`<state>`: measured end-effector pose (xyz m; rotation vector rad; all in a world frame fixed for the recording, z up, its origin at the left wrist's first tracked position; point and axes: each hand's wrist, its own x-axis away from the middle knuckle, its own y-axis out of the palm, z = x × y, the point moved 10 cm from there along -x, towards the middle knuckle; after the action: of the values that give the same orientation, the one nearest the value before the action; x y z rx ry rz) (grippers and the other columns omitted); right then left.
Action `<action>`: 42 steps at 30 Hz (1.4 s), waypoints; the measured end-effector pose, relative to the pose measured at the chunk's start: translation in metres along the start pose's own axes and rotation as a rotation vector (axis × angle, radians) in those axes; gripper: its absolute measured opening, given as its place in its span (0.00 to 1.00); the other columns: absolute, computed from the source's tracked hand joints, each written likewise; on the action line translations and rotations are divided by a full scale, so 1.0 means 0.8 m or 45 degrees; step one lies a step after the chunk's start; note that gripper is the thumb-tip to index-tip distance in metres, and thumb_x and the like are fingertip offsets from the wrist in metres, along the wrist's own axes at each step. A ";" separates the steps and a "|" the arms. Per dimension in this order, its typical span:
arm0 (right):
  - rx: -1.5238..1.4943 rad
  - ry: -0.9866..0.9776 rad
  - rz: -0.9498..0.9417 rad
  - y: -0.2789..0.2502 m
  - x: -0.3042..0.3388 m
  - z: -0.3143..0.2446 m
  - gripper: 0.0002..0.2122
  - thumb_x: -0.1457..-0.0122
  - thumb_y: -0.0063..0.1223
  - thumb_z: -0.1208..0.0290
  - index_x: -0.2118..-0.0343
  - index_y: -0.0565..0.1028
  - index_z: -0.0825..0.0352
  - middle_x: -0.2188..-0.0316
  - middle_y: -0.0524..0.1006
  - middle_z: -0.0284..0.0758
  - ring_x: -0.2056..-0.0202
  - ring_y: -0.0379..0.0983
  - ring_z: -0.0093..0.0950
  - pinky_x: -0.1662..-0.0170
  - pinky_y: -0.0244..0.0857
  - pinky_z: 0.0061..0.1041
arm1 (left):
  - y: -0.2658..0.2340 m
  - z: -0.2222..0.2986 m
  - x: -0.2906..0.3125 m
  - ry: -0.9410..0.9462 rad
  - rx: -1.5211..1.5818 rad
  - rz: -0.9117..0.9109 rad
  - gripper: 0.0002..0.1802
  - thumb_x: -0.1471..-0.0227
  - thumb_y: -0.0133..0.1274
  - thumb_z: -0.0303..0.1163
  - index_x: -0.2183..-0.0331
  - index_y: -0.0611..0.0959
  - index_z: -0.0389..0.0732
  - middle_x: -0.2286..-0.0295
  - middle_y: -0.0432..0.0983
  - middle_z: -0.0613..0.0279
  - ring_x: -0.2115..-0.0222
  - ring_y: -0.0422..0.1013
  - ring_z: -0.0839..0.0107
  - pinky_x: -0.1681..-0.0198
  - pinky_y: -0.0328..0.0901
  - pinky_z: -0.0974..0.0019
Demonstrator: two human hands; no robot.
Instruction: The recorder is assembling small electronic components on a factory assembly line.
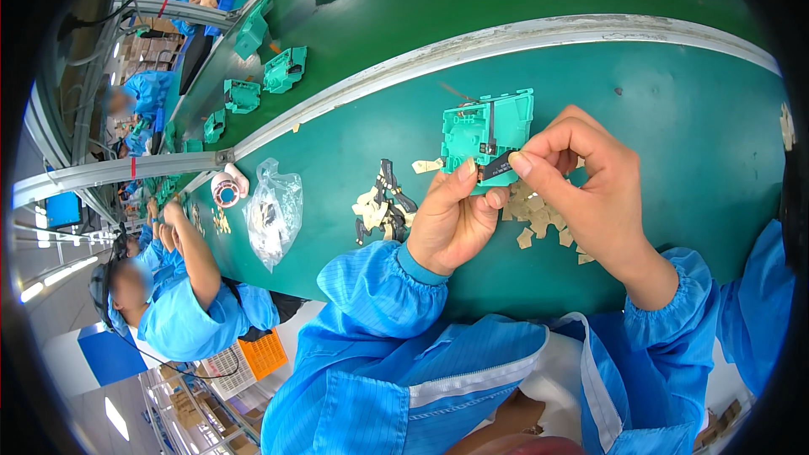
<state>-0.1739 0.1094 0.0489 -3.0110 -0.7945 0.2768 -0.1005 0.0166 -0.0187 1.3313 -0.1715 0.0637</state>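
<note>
Head view: a green bench point(674, 118) fills most of the space in front of the person, and the work sits above it, nearer the body than the pale rail. Both hands are close together on that work: the right hand point(590, 173) pinches the outer end of a small black piece between thumb and index finger, while the left hand point(451, 223) cradles the lower edge of the green plastic box point(463, 128), its thumb up by the piece's inner end. The box is held open side up, tilted a little. A clear bag point(274, 212) lies well off to the left, with a heap of black parts and cream bits point(388, 206) between it and the left hand. The black piece point(499, 168) lies slantwise across the box's lower edge; whether it is seated there cannot be told, as fingers cover part of it. To fit it well, I would keep the left grip firm and level, let the left thumb guide the inner end, and press gently rather than force it, minding the thin dark wire point(458, 92) at the top. Smallest are the loose cream tabs point(539, 217) below, best kept from under the box.
</note>
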 end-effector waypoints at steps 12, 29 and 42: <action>0.097 0.016 0.060 -0.012 -0.002 -0.002 0.06 0.53 0.61 0.76 0.78 0.73 0.68 0.82 0.67 0.25 0.79 0.58 0.14 0.78 0.52 0.16 | -0.014 -0.001 0.004 -0.006 -0.018 0.132 0.19 0.47 0.53 0.33 0.55 0.73 0.36 0.61 0.71 0.54 0.72 0.66 0.75 0.72 0.67 0.82; -0.407 0.309 -0.166 0.024 0.007 0.034 0.09 0.44 0.56 0.69 0.76 0.72 0.69 0.82 0.70 0.25 0.78 0.63 0.11 0.75 0.56 0.11 | 0.000 0.002 0.003 0.022 -0.102 -0.008 0.18 0.46 0.50 0.29 0.54 0.70 0.35 0.61 0.72 0.55 0.68 0.71 0.69 0.66 0.71 0.72; -0.828 0.432 -0.240 0.036 0.009 0.046 0.09 0.42 0.53 0.70 0.74 0.71 0.70 0.77 0.74 0.29 0.73 0.72 0.16 0.70 0.65 0.15 | 0.000 -0.009 -0.001 -0.065 0.014 -0.058 0.18 0.45 0.48 0.29 0.53 0.69 0.35 0.60 0.71 0.54 0.67 0.71 0.68 0.66 0.70 0.72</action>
<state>-0.1603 0.0867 0.0099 -3.3427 -1.3220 -0.5959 -0.1004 0.0237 -0.0207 1.3479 -0.1840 -0.0082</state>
